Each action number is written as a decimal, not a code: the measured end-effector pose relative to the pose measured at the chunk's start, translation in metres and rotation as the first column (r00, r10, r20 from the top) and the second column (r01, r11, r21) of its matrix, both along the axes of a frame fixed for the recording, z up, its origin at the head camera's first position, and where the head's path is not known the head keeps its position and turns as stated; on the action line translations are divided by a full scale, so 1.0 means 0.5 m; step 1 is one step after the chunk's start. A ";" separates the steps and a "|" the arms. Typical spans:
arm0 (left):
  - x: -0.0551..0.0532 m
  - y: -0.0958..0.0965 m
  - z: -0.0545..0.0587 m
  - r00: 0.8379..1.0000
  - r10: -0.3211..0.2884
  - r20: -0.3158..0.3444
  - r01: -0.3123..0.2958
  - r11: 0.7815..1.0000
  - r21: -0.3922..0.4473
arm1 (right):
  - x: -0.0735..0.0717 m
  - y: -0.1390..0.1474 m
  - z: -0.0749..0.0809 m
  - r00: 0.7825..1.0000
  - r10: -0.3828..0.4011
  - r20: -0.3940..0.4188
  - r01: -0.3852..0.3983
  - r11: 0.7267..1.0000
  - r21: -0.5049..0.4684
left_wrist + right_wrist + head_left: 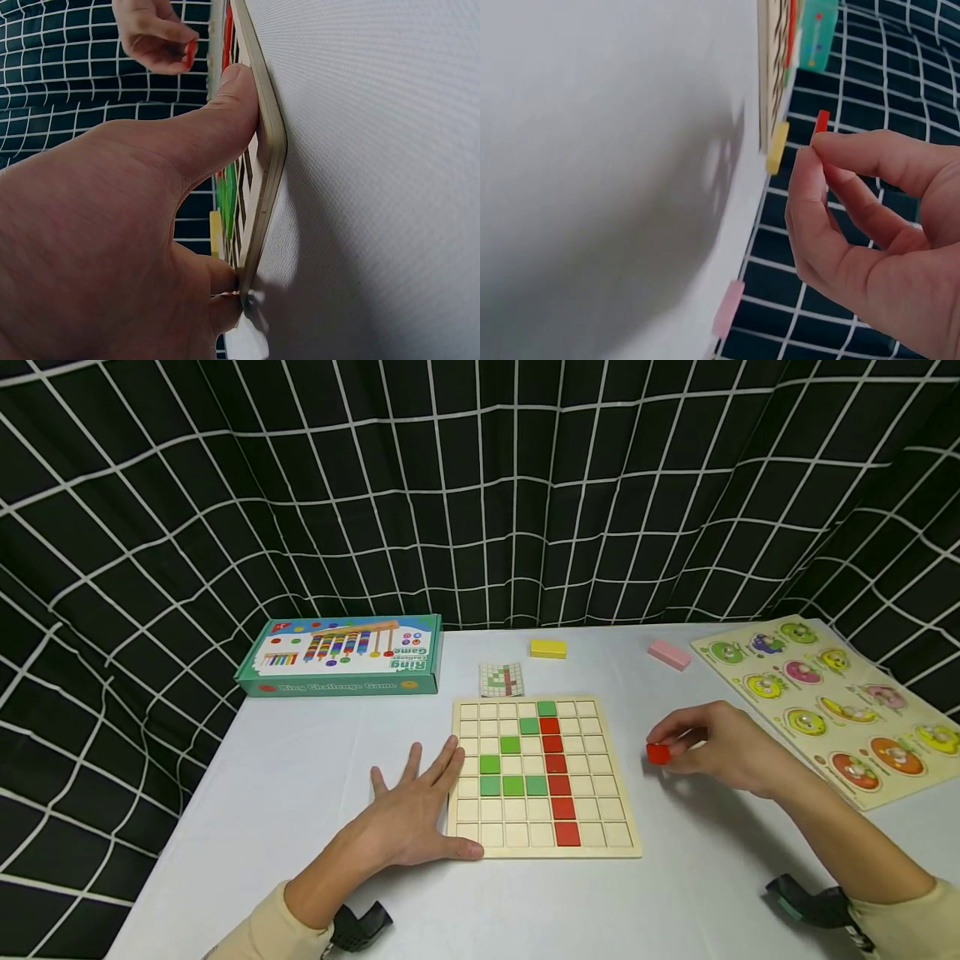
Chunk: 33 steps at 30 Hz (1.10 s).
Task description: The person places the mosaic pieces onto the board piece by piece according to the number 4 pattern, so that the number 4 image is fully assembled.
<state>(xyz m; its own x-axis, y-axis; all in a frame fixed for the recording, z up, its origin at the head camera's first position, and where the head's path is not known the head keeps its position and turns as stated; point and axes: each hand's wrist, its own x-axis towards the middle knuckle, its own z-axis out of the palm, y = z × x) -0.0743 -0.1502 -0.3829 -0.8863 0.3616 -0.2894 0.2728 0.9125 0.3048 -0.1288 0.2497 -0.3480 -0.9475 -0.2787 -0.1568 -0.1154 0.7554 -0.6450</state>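
On the table lies a wooden grid board point(570, 852) with square cells. Green tiles point(513, 786) form a slanting line and a short row in it, beside a column of red tiles point(559, 785). My left hand point(408, 818) rests at the board's left edge with fingers spread, the thumb lying over the near left corner. Right of the board, my right hand point(712, 752) pinches a thin red square tile point(657, 754) between thumb and fingertips, raised above the tabletop. In the right wrist view the red tile point(822, 122) sticks out past the fingertips.
A small pattern card point(501, 680) lies just behind the board. Farther back are a yellow block point(548, 649) and a pink block point(669, 654). A green game box point(345, 656) sits back left, a fruit picture board point(825, 693) at the right. Black gridded curtains point(480, 485) surround the table.
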 end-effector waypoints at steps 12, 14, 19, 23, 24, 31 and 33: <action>0.000 0.001 -0.001 1.000 0.010 0.009 -0.010 1.000 0.005 | -0.001 -0.052 -0.006 0.998 0.053 0.030 -0.051 0.996 -0.069; 0.000 0.001 -0.001 1.000 0.011 0.007 -0.011 1.000 0.007 | -0.001 -0.061 -0.006 0.998 0.058 0.034 -0.055 0.996 -0.071; -0.002 0.001 -0.002 1.000 0.010 0.003 -0.010 1.000 0.006 | 0.001 -0.082 -0.005 0.997 0.068 0.046 -0.064 0.995 -0.073; -0.002 0.001 -0.002 1.000 0.011 0.005 -0.011 1.000 0.007 | 0.003 -0.099 -0.006 0.995 0.083 0.064 -0.077 0.993 -0.089; -0.002 0.001 -0.002 1.000 0.012 0.006 -0.012 1.000 0.008 | 0.004 -0.102 -0.007 0.994 0.088 0.067 -0.081 0.992 -0.094; 0.000 0.000 -0.001 1.000 0.011 0.007 -0.012 1.000 0.011 | 0.005 -0.122 -0.013 0.991 0.108 0.079 -0.099 0.988 -0.115; 0.000 0.000 0.000 1.000 0.011 0.008 -0.011 1.000 0.011 | 0.005 -0.128 -0.015 0.989 0.114 0.090 -0.103 0.987 -0.121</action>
